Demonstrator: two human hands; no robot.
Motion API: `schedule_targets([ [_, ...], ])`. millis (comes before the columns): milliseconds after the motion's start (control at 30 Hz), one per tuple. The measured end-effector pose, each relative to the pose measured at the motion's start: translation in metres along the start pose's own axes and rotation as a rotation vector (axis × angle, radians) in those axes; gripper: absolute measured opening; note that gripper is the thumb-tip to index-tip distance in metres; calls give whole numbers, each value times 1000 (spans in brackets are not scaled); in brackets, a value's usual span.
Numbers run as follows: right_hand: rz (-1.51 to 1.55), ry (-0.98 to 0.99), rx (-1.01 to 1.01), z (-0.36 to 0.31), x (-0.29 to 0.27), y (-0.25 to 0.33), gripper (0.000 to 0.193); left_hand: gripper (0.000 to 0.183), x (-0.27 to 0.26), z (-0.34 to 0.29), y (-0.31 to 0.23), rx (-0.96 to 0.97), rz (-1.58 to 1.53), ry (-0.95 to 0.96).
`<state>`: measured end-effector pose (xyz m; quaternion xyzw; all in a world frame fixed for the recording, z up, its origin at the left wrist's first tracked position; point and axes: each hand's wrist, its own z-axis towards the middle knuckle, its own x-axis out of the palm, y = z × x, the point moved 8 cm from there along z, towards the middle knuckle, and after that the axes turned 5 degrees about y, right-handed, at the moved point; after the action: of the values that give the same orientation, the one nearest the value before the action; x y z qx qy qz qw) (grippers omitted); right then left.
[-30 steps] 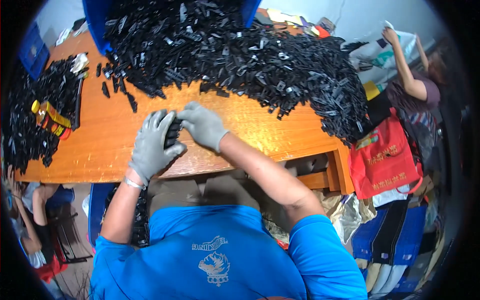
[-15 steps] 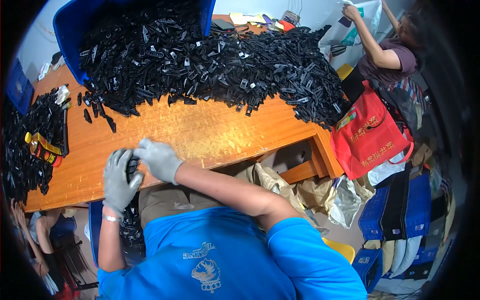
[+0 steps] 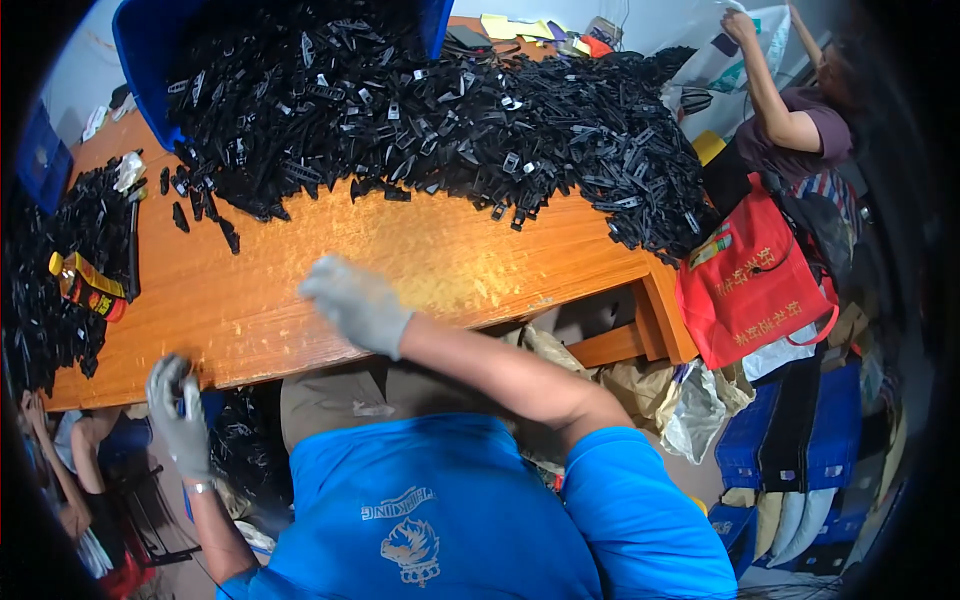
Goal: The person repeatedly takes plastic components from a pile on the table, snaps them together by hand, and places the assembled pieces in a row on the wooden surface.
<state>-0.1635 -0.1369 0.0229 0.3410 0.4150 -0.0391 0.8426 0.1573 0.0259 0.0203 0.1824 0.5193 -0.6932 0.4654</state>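
Observation:
My left hand [image 3: 180, 420], in a grey glove, is at the table's near edge on the left. Its fingers curl around a dark piece that looks like one of the black plastic parts; the fingers cover much of it. My right hand [image 3: 357, 305], gloved the same way, hovers over the bare front of the wooden table [image 3: 260, 335]. Motion smears its fingers, and I see nothing clearly in them. Beyond both hands spreads a large heap of black plastic clip-like parts [image 3: 450, 140], spilling from a tipped blue bin [image 3: 145, 85].
At the left are a second black heap [image 3: 60, 340] and a yellow-capped bottle [image 3: 90, 288]. A red bag [image 3: 750, 280] hangs by the right table end. A person [image 3: 800, 130] lifts a plastic bag at the far right. Another person's arms [image 3: 60, 460] show lower left.
My hands have come apart. The left has moved left and toward me, to the table's edge; the right has shifted slightly right. The view has shifted a little.

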Motion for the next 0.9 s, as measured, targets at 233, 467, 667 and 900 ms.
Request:
schedule_targets([
  [233, -363, -183, 357, -17, -97, -95, 26, 61, 92, 134, -64, 301, 244, 12],
  [467, -582, -92, 523, 2, -92, -141, 29, 68, 154, 182, -56, 153, 271, 176],
  [667, -495, -79, 321, -4, -85, -127, 31, 50, 163, 159, -89, 338, 150, 219],
  [900, -469, -18, 224, 2, -79, -101, 29, 51, 152, 117, -136, 366, -103, 254],
])
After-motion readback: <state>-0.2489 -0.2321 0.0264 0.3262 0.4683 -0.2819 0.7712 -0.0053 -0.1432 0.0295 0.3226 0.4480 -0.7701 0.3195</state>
